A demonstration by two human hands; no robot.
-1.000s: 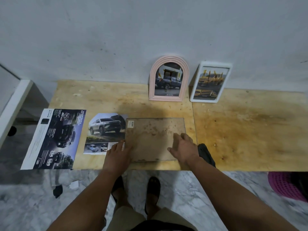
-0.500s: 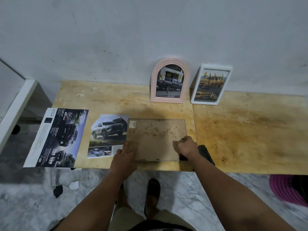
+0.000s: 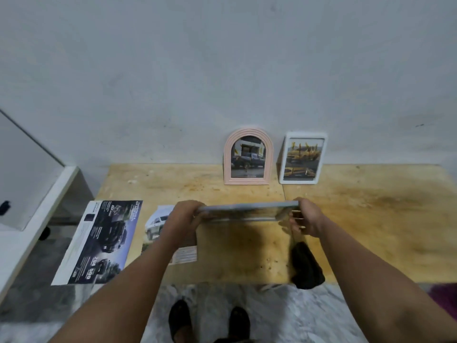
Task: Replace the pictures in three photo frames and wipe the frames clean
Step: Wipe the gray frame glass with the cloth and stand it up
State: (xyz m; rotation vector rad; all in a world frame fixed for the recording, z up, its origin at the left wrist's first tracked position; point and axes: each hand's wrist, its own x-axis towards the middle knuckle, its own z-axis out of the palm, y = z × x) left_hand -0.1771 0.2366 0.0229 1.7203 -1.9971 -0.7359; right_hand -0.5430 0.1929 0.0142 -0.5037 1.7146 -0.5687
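Left hand (image 3: 183, 220), right hand (image 3: 305, 219) grip flat frame (image 3: 247, 211) ends; pink frame (image 3: 248, 157) holds truck picture

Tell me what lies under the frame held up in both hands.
Beneath the lifted frame: bare stained table in its shadow. The car picture lies beside it, partly hidden by the left hand.

Stained plywood table (image 3: 371, 219), grey wall (image 3: 222, 70), marble floor (image 3: 210, 305), white ledge (image 3: 32, 219).
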